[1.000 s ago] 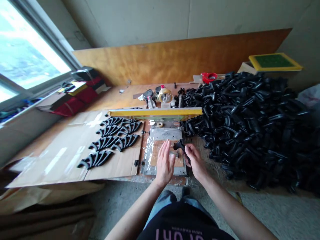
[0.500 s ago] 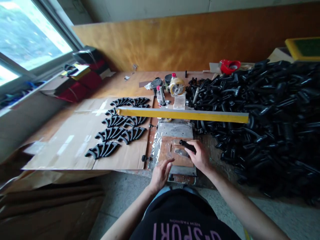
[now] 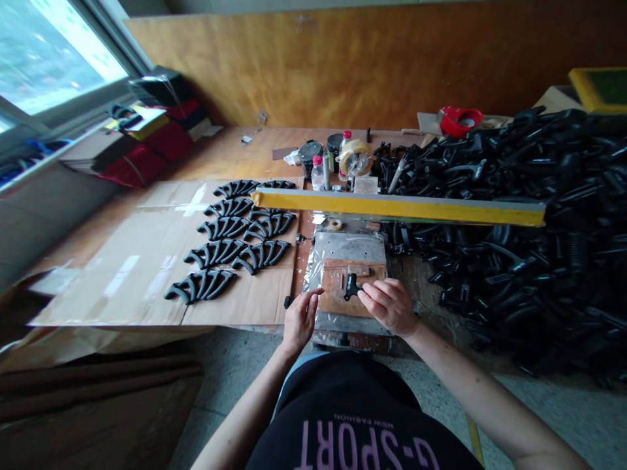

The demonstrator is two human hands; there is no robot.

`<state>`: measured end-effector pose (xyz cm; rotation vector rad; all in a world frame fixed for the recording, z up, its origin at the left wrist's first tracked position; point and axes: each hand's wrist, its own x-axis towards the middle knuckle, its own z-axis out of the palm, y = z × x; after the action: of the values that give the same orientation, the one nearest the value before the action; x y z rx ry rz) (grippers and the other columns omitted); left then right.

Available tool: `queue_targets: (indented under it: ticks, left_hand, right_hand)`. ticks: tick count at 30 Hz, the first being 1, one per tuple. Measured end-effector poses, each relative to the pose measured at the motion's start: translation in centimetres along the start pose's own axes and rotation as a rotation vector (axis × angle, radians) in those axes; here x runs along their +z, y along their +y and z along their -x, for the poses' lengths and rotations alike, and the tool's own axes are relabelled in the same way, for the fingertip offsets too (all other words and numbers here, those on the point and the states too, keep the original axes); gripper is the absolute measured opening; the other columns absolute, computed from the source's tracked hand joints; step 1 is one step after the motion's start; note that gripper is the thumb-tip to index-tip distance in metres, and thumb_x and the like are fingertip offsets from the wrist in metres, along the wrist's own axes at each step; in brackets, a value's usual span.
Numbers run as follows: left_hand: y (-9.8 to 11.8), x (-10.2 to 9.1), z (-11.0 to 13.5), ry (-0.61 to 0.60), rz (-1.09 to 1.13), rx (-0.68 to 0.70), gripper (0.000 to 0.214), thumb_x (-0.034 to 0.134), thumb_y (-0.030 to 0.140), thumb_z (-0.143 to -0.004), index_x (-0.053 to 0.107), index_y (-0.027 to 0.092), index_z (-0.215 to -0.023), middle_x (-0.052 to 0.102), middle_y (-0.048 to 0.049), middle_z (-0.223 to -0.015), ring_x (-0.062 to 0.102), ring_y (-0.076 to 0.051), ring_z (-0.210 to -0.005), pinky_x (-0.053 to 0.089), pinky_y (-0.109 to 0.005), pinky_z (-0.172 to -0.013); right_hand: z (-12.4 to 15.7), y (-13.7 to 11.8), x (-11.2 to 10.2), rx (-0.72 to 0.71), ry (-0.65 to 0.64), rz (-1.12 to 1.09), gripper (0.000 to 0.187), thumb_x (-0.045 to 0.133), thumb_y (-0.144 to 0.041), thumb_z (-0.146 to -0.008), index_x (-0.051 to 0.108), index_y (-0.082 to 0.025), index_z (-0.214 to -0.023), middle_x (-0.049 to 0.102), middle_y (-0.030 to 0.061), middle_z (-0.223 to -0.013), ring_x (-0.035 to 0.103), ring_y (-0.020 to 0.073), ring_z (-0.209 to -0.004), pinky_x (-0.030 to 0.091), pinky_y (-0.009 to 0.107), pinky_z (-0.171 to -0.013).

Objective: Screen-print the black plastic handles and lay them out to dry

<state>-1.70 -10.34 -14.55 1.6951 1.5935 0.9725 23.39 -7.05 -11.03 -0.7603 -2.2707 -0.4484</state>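
Observation:
My right hand (image 3: 390,305) is closed on a small black part with a T-shaped end (image 3: 351,287). The T end sticks out to the left of my fingers; the rest is hidden in the hand. It is held over a wooden block (image 3: 333,307) on a metal plate (image 3: 349,244). My left hand (image 3: 301,320), fingers stretched out and holding nothing, is at the left side of the plate, apart from the part. Clear plastic film (image 3: 316,264) lies along the plate's left edge.
Rows of curved black parts (image 3: 215,254) lie on cardboard (image 3: 142,261) to the left. A large pile of black parts (image 3: 529,261) covers the right. A yellow bar (image 3: 401,207) spans across above the bench. Behind it stand bottles (image 3: 317,173), a tape roll (image 3: 356,158) and a red tape dispenser (image 3: 460,121).
My right hand has turned the black part so its T-shaped end shows. The left hand has shifted slightly left and up. The whole view has tilted a little.

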Motion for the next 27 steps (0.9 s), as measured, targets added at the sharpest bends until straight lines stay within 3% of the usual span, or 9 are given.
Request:
queue_targets:
  ticks: [5, 11, 14, 17, 20, 23, 25, 27]
  left_hand:
    - [-0.9, -0.1, -0.1, -0.003, -0.006, -0.019, 0.035, 0.039, 0.038, -0.099, 0.067, 0.021, -0.108, 0.072, -0.0067, -0.111, 0.066, -0.019, -0.105, 0.049, -0.034, -0.095]
    - [-1.4, -0.8, -0.8, 0.0, 0.029, -0.087, 0.038, 0.038, 0.042, -0.098, 0.068, 0.021, -0.107, 0.072, -0.008, -0.111, 0.067, -0.02, -0.103, 0.049, -0.034, -0.095]
    - [-1.5, -1.2, -1.6, -0.004, 0.072, -0.107, 0.04, 0.039, 0.045, -0.097, 0.068, 0.02, -0.107, 0.073, -0.0087, -0.11, 0.067, -0.021, -0.103, 0.05, -0.034, -0.093]
    - [-1.3, -1.8, -3.1, 0.03, 0.11, -0.093, 0.04, 0.04, 0.047, -0.097, 0.068, 0.019, -0.106, 0.074, -0.0088, -0.106, 0.068, -0.021, -0.1, 0.051, -0.033, -0.092]
    - [0.5, -3.0, -5.9, 0.144, 0.22, -0.02, 0.038, 0.045, 0.048, -0.094, 0.068, 0.019, -0.104, 0.074, -0.0084, -0.1, 0.069, -0.019, -0.095, 0.053, -0.032, -0.088]
    - [4.0, -4.6, -10.0, 0.298, 0.434, 0.062, 0.04, 0.047, 0.051, -0.093, 0.063, 0.019, -0.113, 0.073, -0.0048, -0.085, 0.07, -0.014, -0.078, 0.056, -0.027, -0.074]
    - [6.5, -5.5, -12.7, 0.314, 0.548, 0.085, 0.044, 0.043, 0.055, -0.094, 0.062, 0.02, -0.111, 0.069, -0.0013, -0.072, 0.066, -0.012, -0.062, 0.054, -0.023, -0.063]
    - [8.4, -6.2, -14.5, 0.251, 0.608, 0.074, 0.052, 0.036, 0.061, -0.093, 0.065, 0.018, -0.1, 0.062, 0.0001, -0.062, 0.06, -0.01, -0.052, 0.052, -0.022, -0.055]
  right_hand:
    - [1.1, -0.6, 1.4, 0.118, -0.061, -0.081, 0.028, 0.054, -0.011, -0.092, 0.063, -0.026, -0.115, 0.07, 0.0037, -0.107, 0.059, 0.0167, -0.102, 0.044, 0.034, -0.09]
    - [2.7, -1.1, 6.3, 0.603, -0.182, -0.282, 0.026, 0.053, -0.023, -0.095, 0.067, -0.023, -0.117, 0.066, 0.0062, -0.098, 0.06, 0.0187, -0.091, 0.05, 0.033, -0.083]
    - [3.5, -0.6, 8.3, 0.631, -0.272, -0.252, 0.025, 0.053, -0.021, -0.095, 0.073, -0.027, -0.109, 0.064, 0.0043, -0.084, 0.056, 0.0189, -0.084, 0.048, 0.032, -0.079]
    - [3.7, 0.0, 9.1, 0.597, -0.318, -0.198, 0.024, 0.056, -0.02, -0.092, 0.076, -0.028, -0.104, 0.064, 0.0052, -0.085, 0.052, 0.0199, -0.086, 0.044, 0.033, -0.08]
    - [3.5, 0.1, 8.9, 0.594, -0.34, -0.164, 0.025, 0.054, -0.021, -0.093, 0.075, -0.027, -0.105, 0.064, 0.0061, -0.091, 0.05, 0.0205, -0.088, 0.042, 0.033, -0.08]
    - [3.2, -0.5, 8.5, 0.587, -0.36, -0.125, 0.029, 0.05, -0.02, -0.094, 0.074, -0.026, -0.11, 0.064, 0.0075, -0.096, 0.05, 0.0222, -0.094, 0.04, 0.035, -0.082]
    - [3.1, -0.9, 8.0, 0.575, -0.366, -0.123, 0.03, 0.05, -0.021, -0.094, 0.072, -0.025, -0.113, 0.063, 0.0083, -0.099, 0.051, 0.0232, -0.098, 0.04, 0.036, -0.085]
    - [3.2, -0.5, 7.3, 0.563, -0.364, -0.143, 0.03, 0.051, -0.023, -0.093, 0.071, -0.025, -0.116, 0.063, 0.0086, -0.102, 0.053, 0.0235, -0.1, 0.041, 0.038, -0.087]
